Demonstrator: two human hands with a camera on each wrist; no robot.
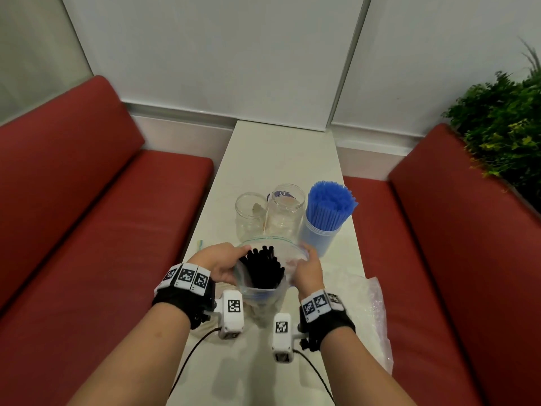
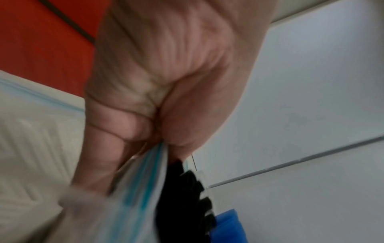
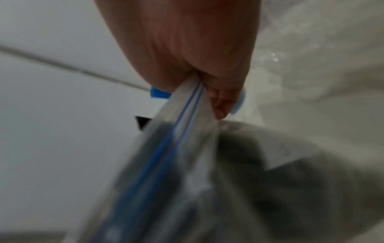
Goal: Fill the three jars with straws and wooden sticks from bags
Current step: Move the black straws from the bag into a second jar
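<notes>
A clear zip bag [image 1: 265, 291] full of black straws [image 1: 263, 269] stands upright above the near half of the white table [image 1: 281, 159]. My left hand [image 1: 222, 263] pinches the left side of its mouth and my right hand [image 1: 307, 269] pinches the right side, so the mouth is spread wide. In the wrist views the blue zip strip [image 2: 145, 184] [image 3: 187, 111] runs out from between thumb and fingers. Behind the bag stand two clear jars, one on the left [image 1: 251, 215] and one in the middle [image 1: 285, 208], and a third jar [image 1: 322, 232] packed with blue straws [image 1: 330, 200].
A crumpled clear bag [image 1: 371, 312] lies on the table to the right of my right wrist. Red benches [image 1: 87, 200] [image 1: 439, 244] flank the narrow table. A green plant [image 1: 503, 124] stands at the far right. A small pale strip [image 1: 200, 246] lies near the left table edge.
</notes>
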